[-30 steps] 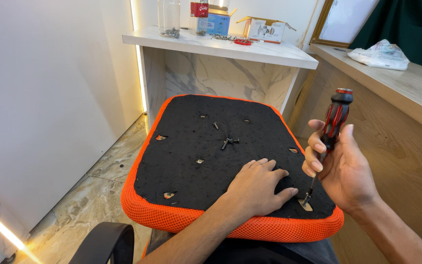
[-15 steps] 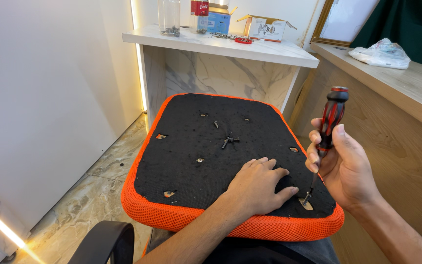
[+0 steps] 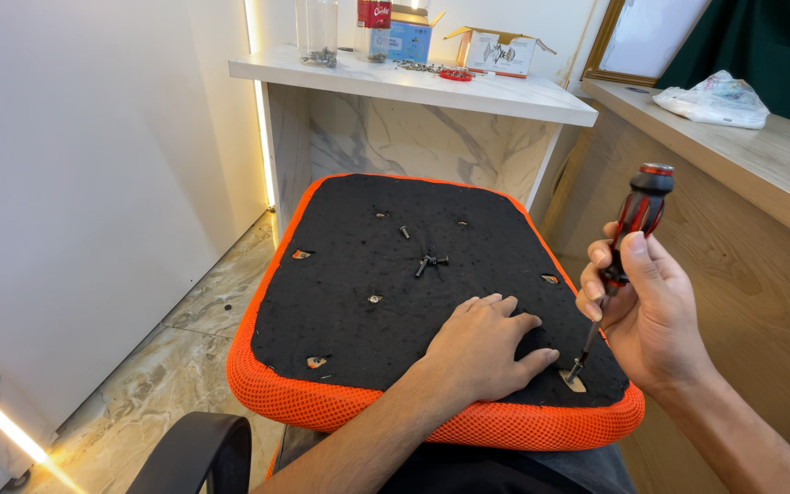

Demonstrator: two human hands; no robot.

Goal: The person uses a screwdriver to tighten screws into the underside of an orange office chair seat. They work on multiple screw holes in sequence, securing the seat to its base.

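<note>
The right hand (image 3: 651,316) has its fingers curled tightly around the red and black handle of a screwdriver (image 3: 622,252), thumb pressed along the grip, holding the tool nearly upright with a slight lean to the right. The tip sits in a screw hole (image 3: 575,378) near the front right corner of the upturned chair seat (image 3: 395,274), whose black underside is edged in orange mesh. The left hand (image 3: 485,343) lies flat on that black surface just beside the hole, fingers spread moderately and gripping nothing, the forefinger close to the tool's tip. 3 loose screws (image 3: 428,263) lie near the middle of the seat, well apart from both hands. Compared with 0.5 s ago, the right hand's grip and the left hand's place are almost unchanged; the screwdriver handle stands at much the same angle.
</note>
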